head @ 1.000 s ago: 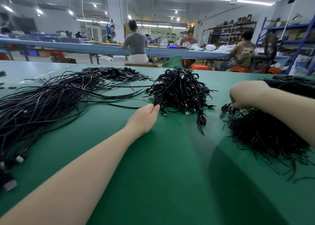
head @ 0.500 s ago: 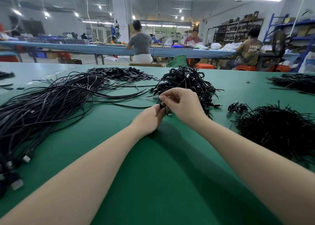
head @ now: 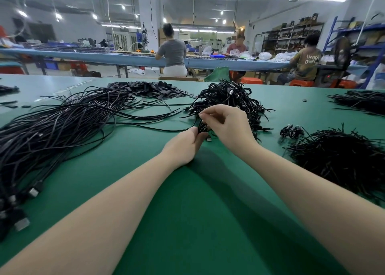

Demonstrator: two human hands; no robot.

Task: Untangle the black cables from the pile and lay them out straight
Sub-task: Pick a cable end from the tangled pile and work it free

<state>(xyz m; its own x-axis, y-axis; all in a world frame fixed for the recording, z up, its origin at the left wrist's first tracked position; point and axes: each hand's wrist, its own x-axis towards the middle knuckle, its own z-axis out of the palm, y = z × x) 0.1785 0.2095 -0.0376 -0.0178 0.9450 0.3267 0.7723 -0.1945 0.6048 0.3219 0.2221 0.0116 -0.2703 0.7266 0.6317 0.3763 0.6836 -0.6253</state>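
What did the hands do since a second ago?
The right hand left the tie pile on the right, swung across to the middle, and now pinches a small coiled cable that the left hand grips too, by the tangled pile. The long cables on the left and the other piles stayed put.

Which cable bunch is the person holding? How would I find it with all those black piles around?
Start at the tangled heap in the middle of the green table. Just in front of it the left hand and right hand meet on a small coiled cable bunch. It is the only bunch that hands grip.
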